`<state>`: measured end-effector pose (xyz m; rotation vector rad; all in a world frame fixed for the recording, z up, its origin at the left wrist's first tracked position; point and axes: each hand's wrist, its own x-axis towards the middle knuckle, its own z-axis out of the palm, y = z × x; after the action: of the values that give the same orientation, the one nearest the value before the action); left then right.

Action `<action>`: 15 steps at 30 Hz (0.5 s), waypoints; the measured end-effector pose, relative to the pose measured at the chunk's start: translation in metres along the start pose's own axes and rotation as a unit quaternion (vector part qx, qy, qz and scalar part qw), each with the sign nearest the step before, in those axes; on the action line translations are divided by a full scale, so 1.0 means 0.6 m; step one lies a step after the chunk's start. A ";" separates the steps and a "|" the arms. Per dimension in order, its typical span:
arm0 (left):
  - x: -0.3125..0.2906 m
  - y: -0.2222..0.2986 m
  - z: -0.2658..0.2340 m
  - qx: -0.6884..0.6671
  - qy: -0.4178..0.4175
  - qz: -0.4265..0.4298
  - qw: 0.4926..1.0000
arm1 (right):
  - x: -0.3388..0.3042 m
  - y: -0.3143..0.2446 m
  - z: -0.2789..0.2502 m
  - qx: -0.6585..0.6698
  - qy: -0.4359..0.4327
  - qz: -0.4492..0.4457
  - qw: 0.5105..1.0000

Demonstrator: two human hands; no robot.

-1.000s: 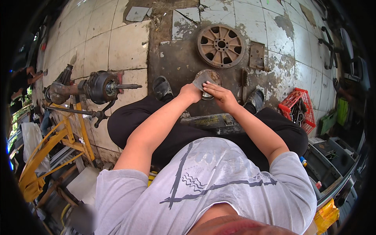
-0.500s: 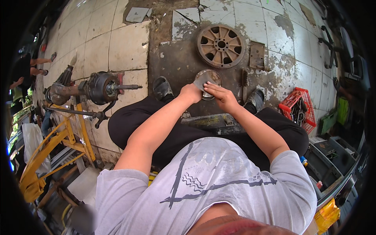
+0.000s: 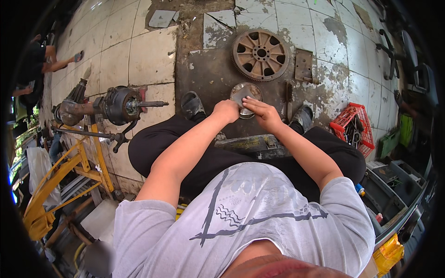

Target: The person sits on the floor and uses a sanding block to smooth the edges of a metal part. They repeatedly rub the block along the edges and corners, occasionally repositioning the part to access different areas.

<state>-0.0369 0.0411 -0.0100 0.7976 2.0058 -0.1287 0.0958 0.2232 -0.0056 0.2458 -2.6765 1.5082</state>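
Both hands are working on a round metal disc [image 3: 245,94] lying on the stained floor [image 3: 208,74] between the person's feet. The left hand [image 3: 225,111] is curling closed at its near edge; the right hand [image 3: 259,111] is pressing flat, fingers together, on top. Greasy metal could be slipping, so the edge might be nicking a fingertip

Person in a light grey T-shirt [image 3: 250,217] with a dark wavy graphic, black trousers [image 3: 218,157], dark sandals [image 3: 191,104], bare forearms.
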 end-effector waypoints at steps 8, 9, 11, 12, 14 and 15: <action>0.006 -0.003 0.025 -0.049 0.068 0.019 0.996 | -0.010 0.006 0.012 0.017 0.015 0.000 1.000; 0.007 -0.013 0.027 -0.066 0.069 0.027 0.995 | 0.002 -0.019 0.011 -0.006 0.001 -0.030 1.000; 0.008 -0.010 0.027 -0.065 0.070 0.033 0.995 | -0.010 0.004 0.014 -0.004 0.029 0.003 1.000; 0.007 -0.004 0.027 -0.050 0.071 0.027 0.996 | -0.018 0.022 0.015 -0.008 0.033 0.039 0.999; 0.005 0.002 0.016 -0.029 0.059 0.019 0.998 | -0.017 0.039 0.013 -0.013 0.043 0.109 0.993; 0.004 0.003 0.010 -0.024 0.045 0.017 0.999 | -0.023 0.041 0.018 -0.012 0.042 0.069 0.997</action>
<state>-0.0326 0.0416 -0.0149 0.8191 2.0710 -0.0252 0.1058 0.2277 -0.0338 -0.0050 -2.6932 1.4840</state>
